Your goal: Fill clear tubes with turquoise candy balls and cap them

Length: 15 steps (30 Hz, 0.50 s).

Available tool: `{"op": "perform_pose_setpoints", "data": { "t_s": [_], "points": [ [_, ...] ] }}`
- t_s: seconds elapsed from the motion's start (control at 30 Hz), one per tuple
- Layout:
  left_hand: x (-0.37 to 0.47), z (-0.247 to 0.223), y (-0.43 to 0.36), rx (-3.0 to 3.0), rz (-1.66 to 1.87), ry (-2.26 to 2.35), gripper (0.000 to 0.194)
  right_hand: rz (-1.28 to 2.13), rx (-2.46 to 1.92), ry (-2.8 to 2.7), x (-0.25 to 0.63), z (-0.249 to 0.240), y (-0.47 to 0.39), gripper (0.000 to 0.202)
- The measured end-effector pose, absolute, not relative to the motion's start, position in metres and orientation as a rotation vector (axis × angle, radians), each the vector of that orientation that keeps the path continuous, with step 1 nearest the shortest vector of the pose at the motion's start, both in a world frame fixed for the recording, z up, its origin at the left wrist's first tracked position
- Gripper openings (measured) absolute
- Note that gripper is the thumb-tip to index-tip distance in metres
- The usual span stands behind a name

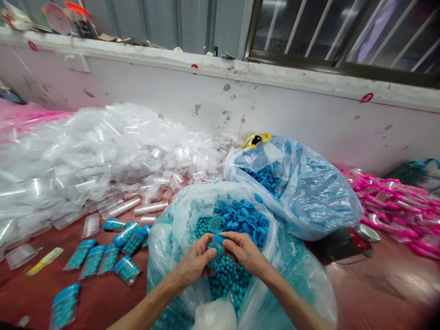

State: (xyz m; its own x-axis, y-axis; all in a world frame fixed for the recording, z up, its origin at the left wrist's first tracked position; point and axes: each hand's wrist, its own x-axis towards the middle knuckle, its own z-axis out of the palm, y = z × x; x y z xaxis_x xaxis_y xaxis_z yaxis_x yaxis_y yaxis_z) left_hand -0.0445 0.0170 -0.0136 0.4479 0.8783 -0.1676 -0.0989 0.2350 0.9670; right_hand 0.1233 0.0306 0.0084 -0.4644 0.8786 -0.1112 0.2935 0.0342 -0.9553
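Left hand [191,262] and right hand [248,255] pinch a blue cap [218,238] on a bead packet [216,250] above an open bag [178,206]; seating it seemingly wants even pressure.

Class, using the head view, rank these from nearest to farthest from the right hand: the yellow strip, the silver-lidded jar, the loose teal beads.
From the right hand:
1. Loose teal beads: just below it, in the open bag.
2. Silver-lidded jar: off to the right.
3. Yellow strip: far left.
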Motion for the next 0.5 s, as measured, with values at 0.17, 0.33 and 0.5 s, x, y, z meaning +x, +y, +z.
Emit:
{"op": "perform_pose_setpoints", "data": {
  "t_s": [0.17, 0.33, 0.5],
  "points": [
    [-0.041, -0.015, 0.016, 1.063, 0.828, 0.897, 0.05, 1.145, -1.197, -1.885, 0.127, 0.009, 0.025, 0.031],
    [-0.039, -0.014, 0.012, 0.911, 0.818, 0.853, 0.059, 0.718, -1.126, -2.01, 0.128, 0.011, 0.017, 0.026],
    [-0.034, -0.009, 0.009, 0.794, 0.837, 0.793, 0.065, 0.441, -1.035, -2.191, 0.129, 0.004, 0.011, 0.031]
  ]
}}
